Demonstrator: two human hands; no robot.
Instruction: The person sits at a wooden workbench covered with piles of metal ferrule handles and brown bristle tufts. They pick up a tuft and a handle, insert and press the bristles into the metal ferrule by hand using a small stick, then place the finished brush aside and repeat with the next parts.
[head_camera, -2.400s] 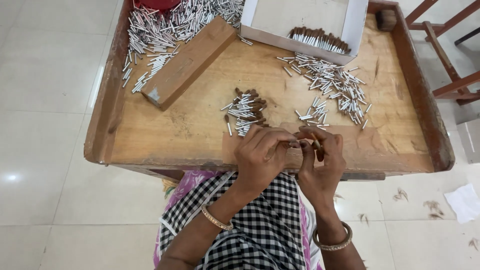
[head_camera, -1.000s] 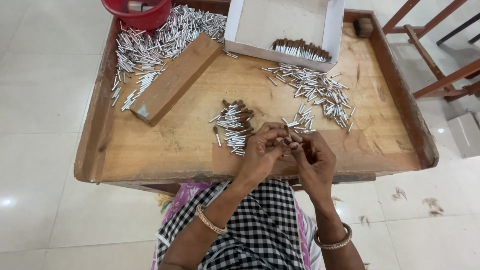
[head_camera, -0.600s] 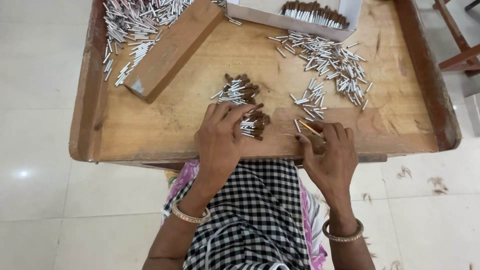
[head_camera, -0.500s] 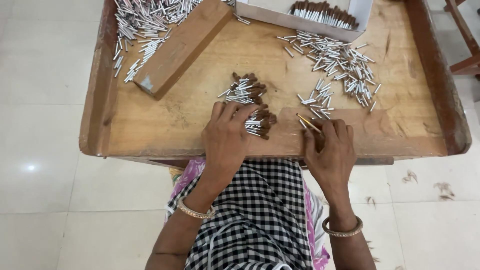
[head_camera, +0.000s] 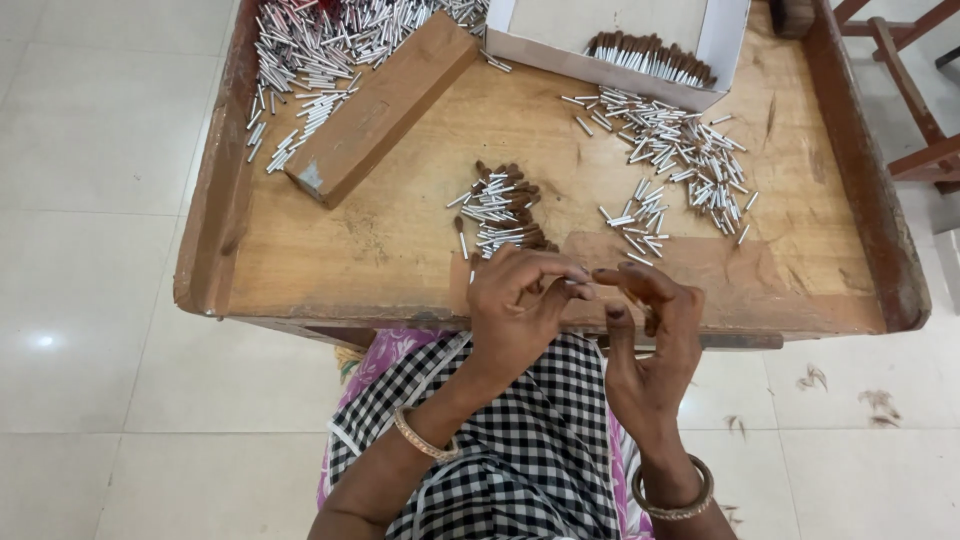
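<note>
My left hand (head_camera: 520, 312) and my right hand (head_camera: 648, 335) meet fingertip to fingertip over the front edge of the wooden tray (head_camera: 205, 235). The left fingers pinch a small white stick (head_camera: 578, 291). The right hand's curled fingers keep a small brown stick (head_camera: 650, 320) against the palm. Just beyond the hands lies a small pile of brown-tipped white sticks (head_camera: 500, 210). Loose plain white sticks (head_camera: 675, 160) are scattered to the right of it.
A white cardboard box (head_camera: 725, 40) at the back holds a row of brown-tipped sticks. A long wooden block (head_camera: 380, 105) lies slantwise beside a big heap of white sticks (head_camera: 310, 50). Wooden chair parts (head_camera: 925, 150) stand at the right on the tiled floor.
The left hand was lying on the small pile with the right hand flat on the tray. Both have since lifted and drawn back together at the front edge.
</note>
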